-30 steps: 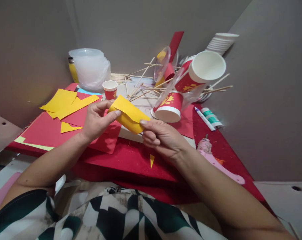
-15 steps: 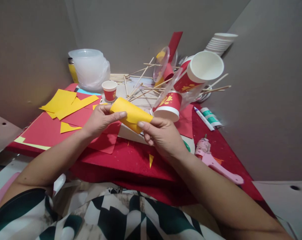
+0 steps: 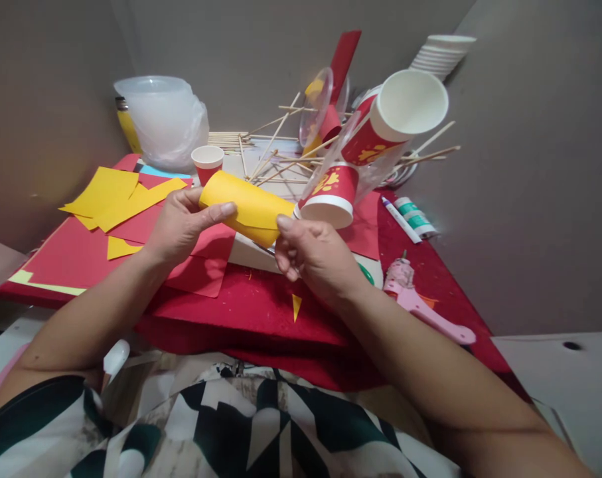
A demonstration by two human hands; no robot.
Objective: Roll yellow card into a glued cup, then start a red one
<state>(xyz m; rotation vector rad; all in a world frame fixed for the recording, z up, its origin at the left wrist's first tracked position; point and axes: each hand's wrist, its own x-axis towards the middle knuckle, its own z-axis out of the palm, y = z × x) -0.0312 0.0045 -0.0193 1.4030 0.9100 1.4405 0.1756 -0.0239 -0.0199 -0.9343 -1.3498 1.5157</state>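
Between my hands is a yellow paper tube, rolled with an overlapping seam along its lower side. My left hand pinches its wider left end, thumb on the outside and some fingers hidden behind. At the right end, my right hand grips the paper edge between thumb and fingers. Just behind the tube stand a small red paper cup and joined red cups with clear plastic. A small yellow paper scrap lies on the red cloth below.
Yellow paper pieces lie on red sheets at left, near a clear plastic tub. Wooden sticks spread behind. A pink glue gun, a marker and stacked white cups are at right.
The view has shifted a little, so the table things sit higher and farther left. My right fingers have come out of the tube's end and now pinch its edge.
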